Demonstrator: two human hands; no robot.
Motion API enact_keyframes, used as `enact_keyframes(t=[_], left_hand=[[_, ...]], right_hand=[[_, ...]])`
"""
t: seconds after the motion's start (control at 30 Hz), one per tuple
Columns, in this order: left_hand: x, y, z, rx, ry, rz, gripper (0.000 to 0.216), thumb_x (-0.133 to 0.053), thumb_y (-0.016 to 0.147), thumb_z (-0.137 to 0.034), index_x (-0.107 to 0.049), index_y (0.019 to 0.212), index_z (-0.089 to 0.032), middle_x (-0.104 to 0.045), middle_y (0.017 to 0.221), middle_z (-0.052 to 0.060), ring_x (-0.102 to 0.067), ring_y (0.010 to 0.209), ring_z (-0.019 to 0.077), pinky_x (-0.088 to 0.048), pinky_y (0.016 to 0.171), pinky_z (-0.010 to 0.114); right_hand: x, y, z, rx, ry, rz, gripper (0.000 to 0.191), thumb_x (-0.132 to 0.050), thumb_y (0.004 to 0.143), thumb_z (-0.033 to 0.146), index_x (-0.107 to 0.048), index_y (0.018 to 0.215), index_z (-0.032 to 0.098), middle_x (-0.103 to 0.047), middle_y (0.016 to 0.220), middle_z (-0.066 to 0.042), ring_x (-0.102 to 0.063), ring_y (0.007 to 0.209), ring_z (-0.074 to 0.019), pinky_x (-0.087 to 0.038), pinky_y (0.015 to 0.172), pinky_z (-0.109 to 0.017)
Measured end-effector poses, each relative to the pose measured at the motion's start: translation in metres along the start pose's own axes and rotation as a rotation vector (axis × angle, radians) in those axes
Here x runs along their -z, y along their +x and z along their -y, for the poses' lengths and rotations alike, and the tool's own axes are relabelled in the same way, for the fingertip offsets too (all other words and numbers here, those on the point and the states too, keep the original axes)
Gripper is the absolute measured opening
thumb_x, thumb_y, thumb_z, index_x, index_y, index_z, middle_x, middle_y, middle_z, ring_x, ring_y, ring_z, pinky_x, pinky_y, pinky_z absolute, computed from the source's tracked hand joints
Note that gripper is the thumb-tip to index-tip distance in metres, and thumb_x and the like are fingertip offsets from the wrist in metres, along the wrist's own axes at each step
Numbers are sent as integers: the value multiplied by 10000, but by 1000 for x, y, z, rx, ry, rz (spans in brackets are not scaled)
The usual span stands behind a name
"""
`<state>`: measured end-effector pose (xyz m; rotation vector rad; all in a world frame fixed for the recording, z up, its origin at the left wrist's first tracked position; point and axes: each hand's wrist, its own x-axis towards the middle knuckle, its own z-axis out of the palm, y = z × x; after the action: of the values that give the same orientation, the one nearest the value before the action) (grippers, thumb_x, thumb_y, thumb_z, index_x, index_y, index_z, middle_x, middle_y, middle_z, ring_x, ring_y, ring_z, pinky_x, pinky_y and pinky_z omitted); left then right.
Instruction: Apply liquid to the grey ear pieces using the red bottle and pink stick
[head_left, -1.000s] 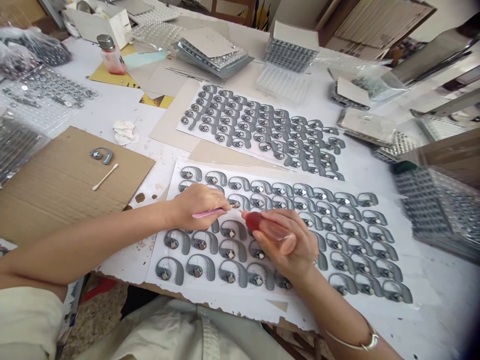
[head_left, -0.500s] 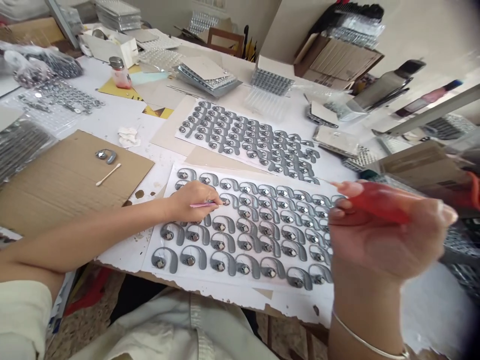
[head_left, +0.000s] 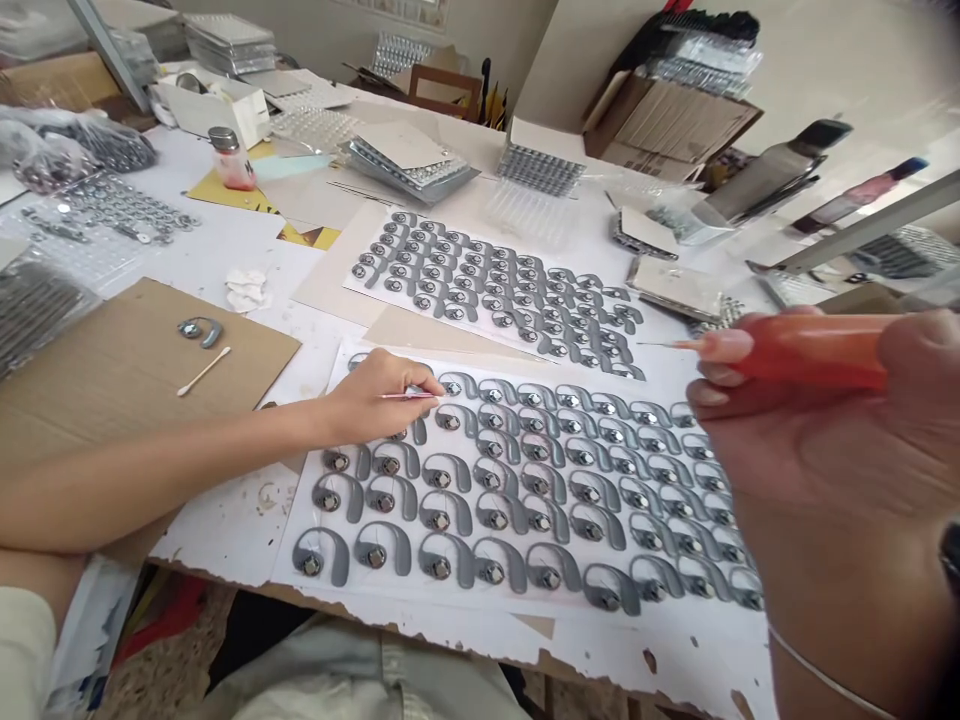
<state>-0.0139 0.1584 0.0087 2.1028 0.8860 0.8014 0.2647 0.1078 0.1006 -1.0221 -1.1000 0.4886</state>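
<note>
My left hand (head_left: pixel 379 398) is closed in a pinch on a thin pink-and-white stick (head_left: pixel 409 395), resting over the upper left of the nearer white sheet (head_left: pixel 300 535). Rows of grey hook-shaped pieces (head_left: pixel 465 470), each with a shiny round metal part, lie on that sheet; my fingers cover some of them. At the right, my right hand (head_left: pixel 795 430) is wrapped round a red-orange squeeze bottle (head_left: pixel 817 350). Its thin needle tip (head_left: pixel 664 344) points left, raised above the table and apart from the pieces.
A second sheet of similar pieces (head_left: pixel 495 285) lies behind. On the left, cardboard (head_left: pixel 97 370) bears one hook-shaped piece (head_left: pixel 201 330) and a cotton swab (head_left: pixel 204 371). A small jar (head_left: pixel 232 160), stacked trays (head_left: pixel 409 160) and a cardboard box (head_left: pixel 667 125) stand farther back.
My right hand has moved up and to the right with the squeeze bottle, clearing the sheet's right side. My left hand keeps its pinch on the stick near the upper rows. The view has shifted slightly.
</note>
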Motion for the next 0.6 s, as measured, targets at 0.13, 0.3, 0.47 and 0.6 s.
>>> enact_keyframes(t=[0.13,0.3,0.47,0.6], left_hand=[[-7,10,12,-334,279,21,188,-522,835,-132,-697,904,-131,-744,868,62,-692,732,151,-538,623,217],[-19,8,13,-660,680,-8,214,-451,822,-52,-656,831,-111,-730,862,84,-612,514,122,-482,427,217],[-24,5,13,-690,716,-65,207,-438,831,-75,-641,812,-115,-720,855,94,-581,479,120,-473,399,232],[-25,3,16,-669,719,-32,182,-462,804,-81,-638,830,-113,-710,839,97,-567,476,130,-476,398,253]], right_hand=[[-31,11,-29,-123,109,54,404,-713,669,520,-595,471,188,-537,494,-15,-594,463,-178,-318,294,-266],[-64,6,-65,-6,69,261,383,-644,805,478,-537,559,204,-584,514,-7,-557,429,-130,-338,319,-248],[-85,-12,-82,109,-81,269,326,-619,822,528,-582,690,232,-595,584,-2,-586,534,-151,-434,444,-300],[-83,-19,-95,226,-137,252,313,-637,802,526,-614,693,234,-604,642,-9,-580,581,-164,-438,511,-335]])
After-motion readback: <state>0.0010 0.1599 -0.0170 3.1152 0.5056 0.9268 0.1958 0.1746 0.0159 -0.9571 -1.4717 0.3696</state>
